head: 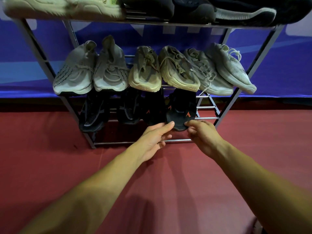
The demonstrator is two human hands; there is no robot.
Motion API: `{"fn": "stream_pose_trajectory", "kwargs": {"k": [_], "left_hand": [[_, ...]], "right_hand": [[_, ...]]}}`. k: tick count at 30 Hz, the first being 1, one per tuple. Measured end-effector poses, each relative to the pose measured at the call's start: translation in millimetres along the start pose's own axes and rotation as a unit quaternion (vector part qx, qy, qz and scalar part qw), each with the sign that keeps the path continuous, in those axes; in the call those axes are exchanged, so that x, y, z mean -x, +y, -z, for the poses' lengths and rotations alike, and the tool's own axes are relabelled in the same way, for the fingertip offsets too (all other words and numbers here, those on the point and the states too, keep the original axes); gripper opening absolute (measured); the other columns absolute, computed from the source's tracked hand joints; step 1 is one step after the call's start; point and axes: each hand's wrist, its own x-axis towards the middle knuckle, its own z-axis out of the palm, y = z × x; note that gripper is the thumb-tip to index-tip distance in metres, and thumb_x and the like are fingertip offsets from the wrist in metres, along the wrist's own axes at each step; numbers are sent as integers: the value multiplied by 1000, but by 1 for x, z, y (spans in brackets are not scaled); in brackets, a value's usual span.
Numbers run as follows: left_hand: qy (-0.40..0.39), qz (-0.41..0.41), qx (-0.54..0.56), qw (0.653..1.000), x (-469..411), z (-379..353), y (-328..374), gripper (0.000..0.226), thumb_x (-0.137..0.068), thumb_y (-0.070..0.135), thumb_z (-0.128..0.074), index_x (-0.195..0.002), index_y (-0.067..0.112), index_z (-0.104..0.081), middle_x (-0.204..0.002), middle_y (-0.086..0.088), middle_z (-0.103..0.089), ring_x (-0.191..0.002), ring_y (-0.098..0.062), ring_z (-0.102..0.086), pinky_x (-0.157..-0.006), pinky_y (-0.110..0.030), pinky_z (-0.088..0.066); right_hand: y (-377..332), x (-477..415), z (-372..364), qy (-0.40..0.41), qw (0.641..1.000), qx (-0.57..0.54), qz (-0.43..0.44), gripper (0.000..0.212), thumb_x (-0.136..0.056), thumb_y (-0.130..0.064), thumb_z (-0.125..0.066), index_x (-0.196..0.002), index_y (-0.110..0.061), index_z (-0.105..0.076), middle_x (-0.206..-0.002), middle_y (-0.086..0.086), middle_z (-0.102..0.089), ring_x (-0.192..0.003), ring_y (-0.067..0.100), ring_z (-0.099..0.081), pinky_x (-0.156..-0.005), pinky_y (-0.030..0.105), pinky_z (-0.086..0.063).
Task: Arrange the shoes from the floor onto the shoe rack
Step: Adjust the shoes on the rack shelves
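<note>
A metal shoe rack (209, 118) stands on the red floor. On its lowest shelf sit several black shoes. The rightmost, a black shoe with orange marks (181, 110), has its toe at the front bar. My left hand (156, 137) touches the left side of that toe with thumb and fingers relaxed. My right hand (202, 135) has its fingertips on the right side of the toe, fingers slightly bent. Its twin black shoe (154, 108) lies just to the left.
The middle shelf holds several pale grey and beige sneakers (145, 71). The top shelf carries a cream shoe (67, 7) and dark shoes (194, 10). A blue banner (287, 68) hangs behind. Bare bars show at the right end of the lowest shelf.
</note>
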Motion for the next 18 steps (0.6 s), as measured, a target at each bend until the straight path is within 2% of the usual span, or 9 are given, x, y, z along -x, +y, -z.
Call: {"fn": "stream_pose_trajectory", "kwargs": {"k": [2,4,7,9,12,15,18], "left_hand": [[41,18,3,999,1,5,-4,41,-76,54,-78,-103,23,-76,-99,8,-76,-79,-7,-65,-57,-20,-38],[117,29,11,993,2,16,-3,51,-75,59,-76,-100,15,-75,-92,4,-77,-75,-8,-64,-55,-20,-38],[226,32,61,972,0,40,3,49,-77,56,-75,-94,11,-70,-83,1,-71,-66,-9,-58,-52,-21,-35],[275,20,106,955,-1,57,10,45,-80,51,-75,-98,11,-66,-85,-1,-68,-64,-9,-55,-52,-22,-33],[281,8,127,951,-2,77,16,34,-90,40,-68,-109,12,-64,-100,-5,-73,-65,-8,-55,-53,-22,-31],[273,3,119,954,-2,83,10,28,-97,26,-61,-120,12,-61,-105,-8,-74,-65,-5,-55,-51,-19,-30],[267,-1,120,956,0,83,1,11,-98,21,-60,-107,15,-61,-107,-10,-74,-64,-4,-57,-45,-15,-32]], "right_hand": [[1,-7,4,47,998,-40,4,24,-92,4,-56,-78,-15,-49,-45,-8,-38,-38,3,-33,-51,21,-30],[1,-11,9,81,996,-38,4,24,-93,2,-54,-76,-15,-53,-43,-9,-41,-38,2,-37,-52,21,-31],[6,-17,14,116,993,-19,6,25,-93,-2,-56,-73,-16,-58,-49,-7,-44,-48,7,-37,-52,22,-30],[9,-19,13,126,992,2,10,23,-92,-2,-58,-75,-17,-62,-46,-10,-46,-54,8,-36,-54,23,-29],[11,-24,6,119,993,13,8,20,-93,-1,-59,-82,-17,-67,-43,-13,-50,-53,8,-34,-54,23,-27],[8,-30,-4,131,991,-15,12,15,-93,0,-59,-97,-11,-68,-56,-4,-46,-51,8,-29,-48,21,-24],[6,-36,-13,153,987,-35,20,14,-93,0,-59,-96,-11,-67,-61,-2,-48,-53,9,-36,-51,20,-29]]}}
